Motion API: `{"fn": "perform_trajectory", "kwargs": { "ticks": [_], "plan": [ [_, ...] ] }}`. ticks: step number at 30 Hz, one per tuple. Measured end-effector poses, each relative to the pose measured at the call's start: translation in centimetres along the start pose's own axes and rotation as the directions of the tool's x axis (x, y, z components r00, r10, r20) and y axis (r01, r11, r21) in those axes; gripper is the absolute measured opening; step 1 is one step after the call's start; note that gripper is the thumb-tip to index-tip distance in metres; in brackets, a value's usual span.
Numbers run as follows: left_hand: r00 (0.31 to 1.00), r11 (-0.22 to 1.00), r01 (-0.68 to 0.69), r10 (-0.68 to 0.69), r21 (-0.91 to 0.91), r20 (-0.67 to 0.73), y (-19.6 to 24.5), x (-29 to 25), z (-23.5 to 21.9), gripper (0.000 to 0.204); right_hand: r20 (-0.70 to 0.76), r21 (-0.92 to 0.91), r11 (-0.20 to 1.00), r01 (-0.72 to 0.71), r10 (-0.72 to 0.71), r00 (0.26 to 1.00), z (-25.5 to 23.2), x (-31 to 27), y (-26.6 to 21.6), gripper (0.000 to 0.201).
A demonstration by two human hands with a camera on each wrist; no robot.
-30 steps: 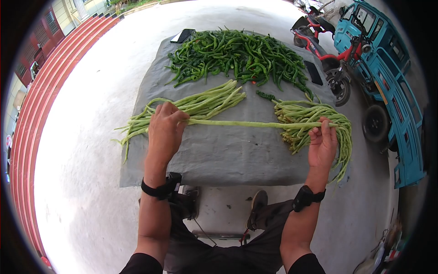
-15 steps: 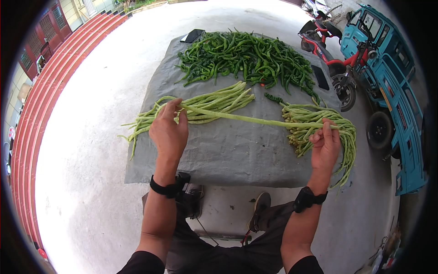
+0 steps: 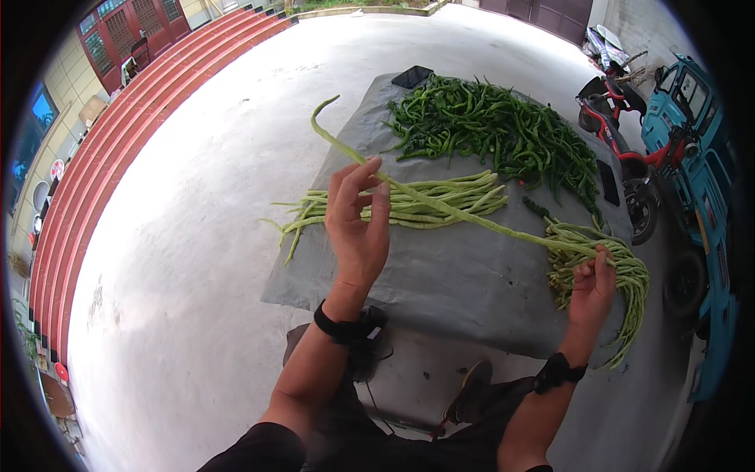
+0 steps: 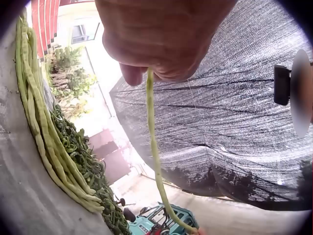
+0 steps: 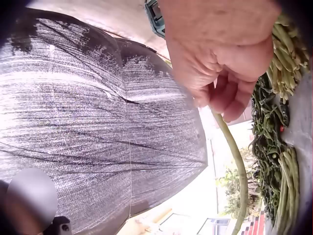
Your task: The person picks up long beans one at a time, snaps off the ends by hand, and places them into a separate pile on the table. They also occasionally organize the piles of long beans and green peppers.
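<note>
One long green bean (image 3: 464,214) stretches between my two hands, sloping down to the right over the cloth. My left hand (image 3: 358,232) pinches it between thumb and fingers, and its free tip curves out up and to the left. At the other end my right hand (image 3: 591,295) pinches the bean with thumb and forefinger, close in front of the right bunch of long beans (image 3: 570,275). A looser bundle of long beans (image 3: 448,204) lies behind the left hand. In the left wrist view the bean (image 4: 155,156) hangs out from under the fist.
Green chili peppers (image 3: 480,118) are heaped at the far side of the grey cloth (image 3: 440,275). A dark phone (image 3: 607,182) lies beside the heap, and another dark flat object (image 3: 412,76) at the far corner. Red steps (image 3: 102,157) and a blue three-wheeler (image 3: 692,141) stand farther off.
My left hand has risen and the bean now slants more steeply, its tip sticking out past the fingers. The right hand keeps its pinch. The head view has turned left.
</note>
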State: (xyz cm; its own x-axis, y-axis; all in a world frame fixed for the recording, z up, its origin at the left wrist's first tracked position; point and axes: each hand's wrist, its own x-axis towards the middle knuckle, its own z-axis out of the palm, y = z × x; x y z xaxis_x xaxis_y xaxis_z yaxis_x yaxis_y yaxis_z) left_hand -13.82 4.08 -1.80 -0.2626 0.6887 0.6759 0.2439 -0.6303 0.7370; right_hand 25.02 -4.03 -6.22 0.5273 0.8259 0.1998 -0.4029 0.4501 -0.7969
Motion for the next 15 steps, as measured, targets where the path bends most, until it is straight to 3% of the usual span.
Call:
{"fn": "perform_trajectory", "kwargs": {
  "ticks": [5, 11, 15],
  "plan": [
    [0.986, 0.989, 0.142, -0.138, 0.042, -0.088, -1.3, 0.6, -1.1, 0.03, 0.008, -0.005, 0.999, -0.043, 0.043, 0.999, 1.8, 0.1, 0.5, 0.024],
    [0.9, 0.911, 0.388, -0.407, -0.139, -0.155, -4.4, 2.3, -4.4, 0.04, 0.11, -0.115, 0.979, -0.166, 0.179, 0.978, 5.6, 1.6, 3.3, 0.02],
    [0.875, 0.883, 0.469, -0.461, 0.018, -0.149, -8.1, 2.5, -6.7, 0.046, 0.088, -0.189, 0.939, -0.287, 0.307, 0.947, 7.5, 3.5, 6.6, 0.016]
  ]
}}
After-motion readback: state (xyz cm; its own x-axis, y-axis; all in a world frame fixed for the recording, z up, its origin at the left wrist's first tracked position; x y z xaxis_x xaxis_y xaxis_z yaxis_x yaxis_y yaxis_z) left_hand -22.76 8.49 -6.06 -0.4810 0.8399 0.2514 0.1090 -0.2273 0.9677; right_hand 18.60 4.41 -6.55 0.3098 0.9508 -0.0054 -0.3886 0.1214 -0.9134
